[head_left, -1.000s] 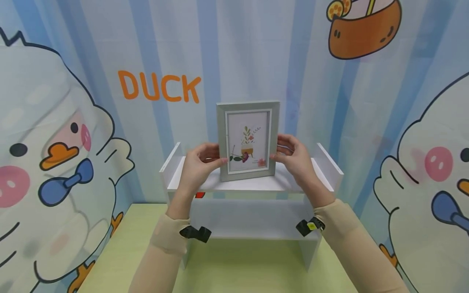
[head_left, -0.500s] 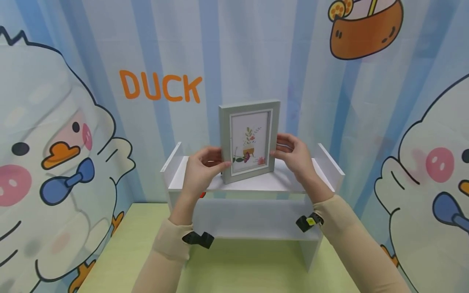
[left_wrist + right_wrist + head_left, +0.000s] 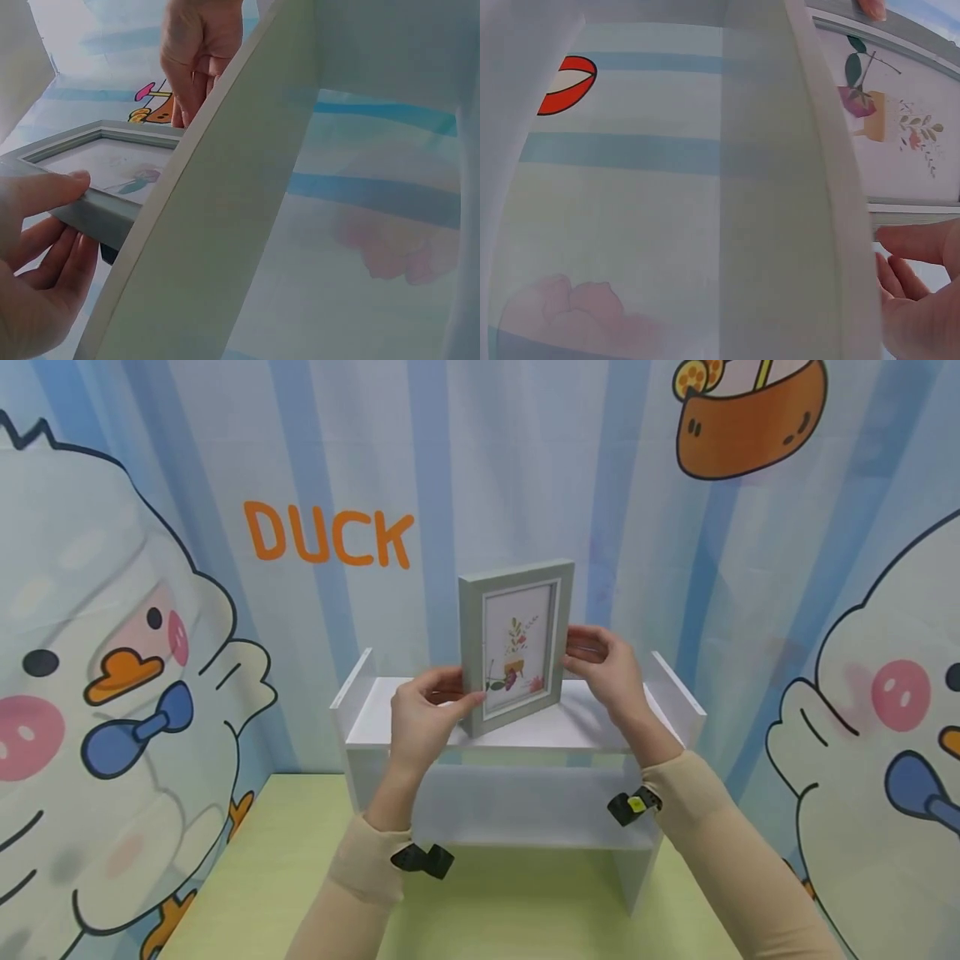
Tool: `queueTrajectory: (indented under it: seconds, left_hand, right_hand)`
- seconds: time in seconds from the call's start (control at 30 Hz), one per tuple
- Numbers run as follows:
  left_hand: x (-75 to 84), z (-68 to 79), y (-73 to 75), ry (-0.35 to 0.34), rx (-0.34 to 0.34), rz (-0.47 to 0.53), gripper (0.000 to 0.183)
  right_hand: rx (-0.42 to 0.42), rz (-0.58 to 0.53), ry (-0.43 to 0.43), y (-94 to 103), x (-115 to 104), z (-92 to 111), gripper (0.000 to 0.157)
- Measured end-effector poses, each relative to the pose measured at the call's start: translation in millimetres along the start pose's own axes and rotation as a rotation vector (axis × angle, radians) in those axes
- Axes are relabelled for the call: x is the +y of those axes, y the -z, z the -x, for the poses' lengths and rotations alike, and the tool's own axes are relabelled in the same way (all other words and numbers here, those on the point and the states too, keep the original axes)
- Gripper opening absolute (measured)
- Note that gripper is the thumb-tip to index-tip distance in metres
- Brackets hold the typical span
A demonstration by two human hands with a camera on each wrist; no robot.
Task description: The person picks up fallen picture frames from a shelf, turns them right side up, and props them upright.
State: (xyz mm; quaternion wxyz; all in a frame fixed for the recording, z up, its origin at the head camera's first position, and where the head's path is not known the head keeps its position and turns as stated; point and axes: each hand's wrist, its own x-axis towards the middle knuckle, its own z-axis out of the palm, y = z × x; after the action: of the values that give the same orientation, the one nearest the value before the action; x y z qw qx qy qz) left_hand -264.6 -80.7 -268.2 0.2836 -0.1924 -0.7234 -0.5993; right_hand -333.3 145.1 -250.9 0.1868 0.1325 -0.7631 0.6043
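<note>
A grey-green picture frame with a potted-flower print stands upright on the white shelf's top board, turned at an angle. My left hand grips its left side low down. In the left wrist view, the thumb of that left hand lies on the front of the frame, fingers behind. My right hand holds the opposite side at mid-height. The right wrist view has the right hand's thumb against the frame's edge, with the other fingers behind.
Raised white end panels flank the top board. Beneath it runs a lower shelf board, and the unit stands on a pale yellow-green table. A striped cartoon curtain hangs close behind.
The frame has turned: its left side has swung toward me and to the right, while its right side stays nearly in place. My left hand has moved right with it.
</note>
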Motion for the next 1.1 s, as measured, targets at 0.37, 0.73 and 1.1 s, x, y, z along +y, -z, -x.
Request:
queueTrajectory:
  seconds: [0.37, 0.73, 1.1]
  left_hand:
    - [-26.2, 3.1, -19.8, -0.076, 0.169, 0.006, 0.029]
    - [-22.1, 11.5, -38.3, -0.173, 0.259, -0.075, 0.025]
    - [-15.7, 16.9, -52.7, -0.242, 0.317, -0.152, 0.023]
  right_hand:
    - [0.112, -0.006, 0.213, 11.6, -37, 12, 0.043]
    - [0.088, 0.071, 0.355, 8.5, -74, 26, 0.045]
    - [0.025, 0.081, 0.419, 6.3, -84, 26, 0.047]
